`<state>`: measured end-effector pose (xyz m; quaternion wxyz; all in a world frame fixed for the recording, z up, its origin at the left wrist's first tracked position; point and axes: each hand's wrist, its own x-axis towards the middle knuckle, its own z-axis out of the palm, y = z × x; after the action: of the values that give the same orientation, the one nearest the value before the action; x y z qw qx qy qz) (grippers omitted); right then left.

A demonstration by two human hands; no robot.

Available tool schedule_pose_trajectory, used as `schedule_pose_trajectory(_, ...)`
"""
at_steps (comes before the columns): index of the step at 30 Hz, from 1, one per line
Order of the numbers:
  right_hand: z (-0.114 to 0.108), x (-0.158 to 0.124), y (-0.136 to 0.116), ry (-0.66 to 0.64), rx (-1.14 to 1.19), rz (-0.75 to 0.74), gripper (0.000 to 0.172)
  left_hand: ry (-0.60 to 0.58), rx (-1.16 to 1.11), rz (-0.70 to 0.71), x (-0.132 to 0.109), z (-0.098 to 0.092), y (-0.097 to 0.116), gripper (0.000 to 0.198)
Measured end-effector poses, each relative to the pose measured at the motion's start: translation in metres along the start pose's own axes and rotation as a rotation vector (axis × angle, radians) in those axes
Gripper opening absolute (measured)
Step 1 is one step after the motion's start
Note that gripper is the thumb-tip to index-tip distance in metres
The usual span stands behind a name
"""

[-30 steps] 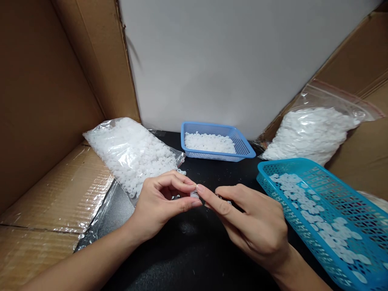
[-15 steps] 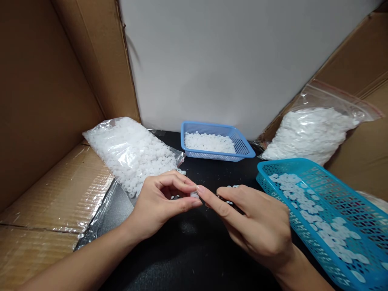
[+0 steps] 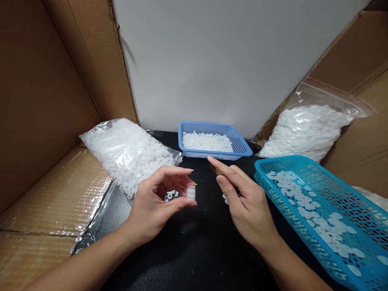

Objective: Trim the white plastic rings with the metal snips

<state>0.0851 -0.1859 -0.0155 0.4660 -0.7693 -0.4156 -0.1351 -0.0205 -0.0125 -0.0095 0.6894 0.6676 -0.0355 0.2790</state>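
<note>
A small white ribbed plastic piece [image 3: 190, 193], like a short stack of rings, stands upright between the thumb and fingers of my left hand [image 3: 160, 198]. My right hand [image 3: 245, 198] is apart from it, to the right, closed around a slim dark metal tool [image 3: 216, 169]. Its index finger lies along the tool and points away from me. Most of the tool is hidden by the fingers, so its exact kind does not show. Small white rings [image 3: 171, 195] lie on the black table behind my left hand, and a few more white rings [image 3: 225, 198] show beside my right hand.
A blue basket [image 3: 245, 150] of small white rings stands at the back. To the right is a larger teal basket [image 3: 263, 178] with flat white discs. Clear bags of white parts lie at left [image 3: 127, 153] and back right [image 3: 306, 129]. Cardboard walls [image 3: 39, 72] flank the table.
My right hand has drawn back from the white piece, and its index finger has swung up and forward. The left hand's index finger has lifted, leaving the piece in plainer sight.
</note>
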Motion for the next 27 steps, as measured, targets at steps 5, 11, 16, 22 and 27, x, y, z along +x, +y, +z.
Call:
schedule_pose_trajectory(5, 0.0, -0.001, -0.001, -0.008, 0.071, 0.031, 0.034, 0.004, 0.028, 0.015, -0.001, 0.0, 0.001, 0.041)
schedule_pose_trajectory(11, -0.002, -0.002, -0.007, 0.007, 0.202, 0.035, 0.022, 0.003, 0.047, 0.029, -0.001, 0.0, 0.0, 0.039)
schedule_pose_trajectory(16, 0.006, -0.002, -0.014, -0.046, 0.445, 0.28, 0.04, -0.028, 0.079, 0.06, -0.004, -0.001, -0.003, 0.041)
schedule_pose_trajectory(22, 0.021, -0.004, -0.023, -0.233, 0.741, 0.475, 0.043, -0.08, 0.184, 0.089, -0.004, 0.002, -0.004, 0.029)
schedule_pose_trajectory(27, 0.02, -0.001, -0.012, -0.122, 0.91, 0.587, 0.031, -0.032, 0.103, 0.048, -0.001, 0.003, -0.003, 0.034)
